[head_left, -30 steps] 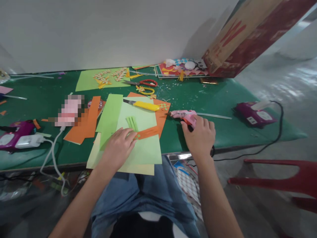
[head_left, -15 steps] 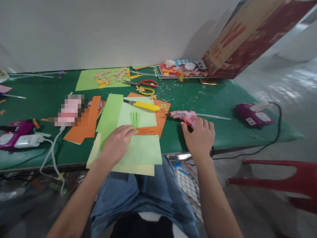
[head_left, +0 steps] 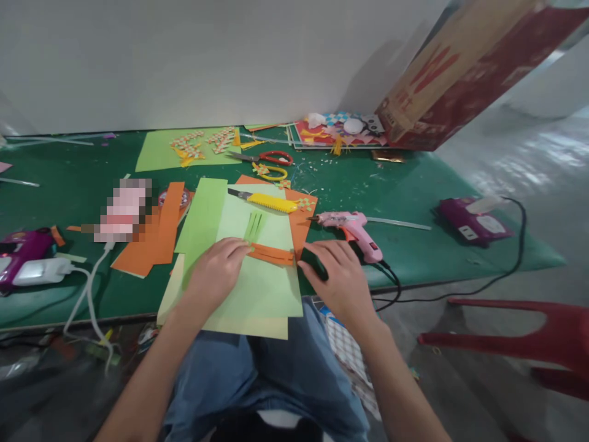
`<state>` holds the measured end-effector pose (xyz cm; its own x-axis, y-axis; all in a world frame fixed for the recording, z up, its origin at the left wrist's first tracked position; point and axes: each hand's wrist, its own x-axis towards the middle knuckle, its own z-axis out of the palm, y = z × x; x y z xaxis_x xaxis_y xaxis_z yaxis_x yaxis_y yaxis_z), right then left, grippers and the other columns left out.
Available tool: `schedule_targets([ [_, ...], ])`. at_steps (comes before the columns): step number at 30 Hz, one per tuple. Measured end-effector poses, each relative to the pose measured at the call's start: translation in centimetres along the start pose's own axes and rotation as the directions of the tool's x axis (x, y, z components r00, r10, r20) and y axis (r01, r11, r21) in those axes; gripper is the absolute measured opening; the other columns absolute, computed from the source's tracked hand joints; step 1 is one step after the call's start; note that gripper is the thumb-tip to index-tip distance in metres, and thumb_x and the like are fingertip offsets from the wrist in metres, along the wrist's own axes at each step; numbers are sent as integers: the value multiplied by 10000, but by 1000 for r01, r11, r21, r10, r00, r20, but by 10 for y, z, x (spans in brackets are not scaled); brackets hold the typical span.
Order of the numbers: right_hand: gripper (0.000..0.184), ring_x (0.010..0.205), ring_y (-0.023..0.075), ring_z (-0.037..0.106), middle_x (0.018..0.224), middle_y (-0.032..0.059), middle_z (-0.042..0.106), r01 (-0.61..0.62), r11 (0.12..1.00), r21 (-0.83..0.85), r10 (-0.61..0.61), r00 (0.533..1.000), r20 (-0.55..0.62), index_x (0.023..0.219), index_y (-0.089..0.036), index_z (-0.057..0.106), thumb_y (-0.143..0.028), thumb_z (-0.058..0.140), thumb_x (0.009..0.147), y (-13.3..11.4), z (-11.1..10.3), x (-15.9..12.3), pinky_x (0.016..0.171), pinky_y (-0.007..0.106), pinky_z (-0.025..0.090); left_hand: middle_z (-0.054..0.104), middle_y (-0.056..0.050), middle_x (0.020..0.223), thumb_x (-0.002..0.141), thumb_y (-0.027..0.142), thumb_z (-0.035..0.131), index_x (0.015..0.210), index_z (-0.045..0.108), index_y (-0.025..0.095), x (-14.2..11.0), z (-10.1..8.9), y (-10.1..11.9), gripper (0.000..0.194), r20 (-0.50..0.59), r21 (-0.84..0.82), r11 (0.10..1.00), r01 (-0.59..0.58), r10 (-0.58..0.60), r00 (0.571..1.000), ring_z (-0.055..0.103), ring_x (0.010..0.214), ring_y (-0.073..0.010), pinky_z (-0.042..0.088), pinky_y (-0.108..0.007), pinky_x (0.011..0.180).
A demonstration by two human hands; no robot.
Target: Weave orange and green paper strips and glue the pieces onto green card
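Note:
My left hand (head_left: pixel 217 265) pinches the corner where green paper strips (head_left: pixel 255 228) and orange paper strips (head_left: pixel 272 253) meet. The green strips point away from me; the orange ones stretch to the right. Just off the orange strips' right end is my right hand (head_left: pixel 339 270), thumb and forefinger apart with nothing between them. Beneath lie pale green sheets (head_left: pixel 262 288) of paper. A pink glue gun (head_left: pixel 354 230) rests on its side beyond my right hand, a clear glue stick (head_left: pixel 400 223) in its back. Above the strips lies a yellow utility knife (head_left: pixel 267 201).
Red-handled scissors (head_left: pixel 278 158) and yellow-handled scissors (head_left: pixel 276 174) lie farther back. Orange paper pieces (head_left: pixel 170 224) and a blurred-out pink object (head_left: pixel 124 209) are on the left. A purple power socket (head_left: pixel 473 220) with a black cord stands right. A paper bag (head_left: pixel 442 73) leans at the back right.
My right hand has let go of the glue gun and moved left to the end of the orange strips. The strips have turned slightly clockwise in my left hand.

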<state>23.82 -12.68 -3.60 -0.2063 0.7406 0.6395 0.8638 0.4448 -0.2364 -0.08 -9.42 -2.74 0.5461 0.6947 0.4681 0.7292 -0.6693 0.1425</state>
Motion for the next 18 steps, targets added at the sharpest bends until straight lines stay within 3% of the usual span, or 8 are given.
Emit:
schedule_targets([
  [6, 204, 847, 236, 536, 895, 101, 658, 23, 1000, -1, -22, 995, 97, 1040, -136, 658, -169, 548, 871, -6, 14, 9, 753, 379, 489, 723, -102, 981, 929, 128, 455, 972, 677, 127, 0, 0, 1, 226, -37, 3, 1000, 7, -7, 999, 651, 962, -221, 561, -396, 872],
  [9, 170, 827, 219, 529, 850, 88, 650, 53, 998, 21, -55, 994, 97, 928, -155, 684, -115, 531, 865, -8, 14, 16, 737, 356, 490, 721, -92, 988, 930, 134, 458, 981, 673, 135, 1, -1, 2, 221, -27, -3, 1000, 28, -29, 999, 648, 972, -217, 556, -389, 879],
  [13, 174, 778, 194, 541, 780, 72, 653, 41, 998, 42, -42, 999, 14, 783, -170, 652, -107, 522, 881, -4, 6, 21, 720, 334, 488, 723, -81, 995, 927, 123, 456, 996, 672, 145, 0, -2, 3, 228, -26, -24, 998, 57, -57, 998, 649, 980, -213, 556, -395, 880],
  [18, 146, 726, 186, 582, 742, 46, 670, -107, 992, -69, 98, 988, -118, 799, -210, 635, -153, 534, 889, 15, -13, 12, 709, 346, 486, 720, -85, 1002, 924, 106, 457, 1000, 664, 139, 1, -3, 3, 223, -21, -35, 998, 59, -60, 998, 644, 1003, -212, 551, -399, 903],
])
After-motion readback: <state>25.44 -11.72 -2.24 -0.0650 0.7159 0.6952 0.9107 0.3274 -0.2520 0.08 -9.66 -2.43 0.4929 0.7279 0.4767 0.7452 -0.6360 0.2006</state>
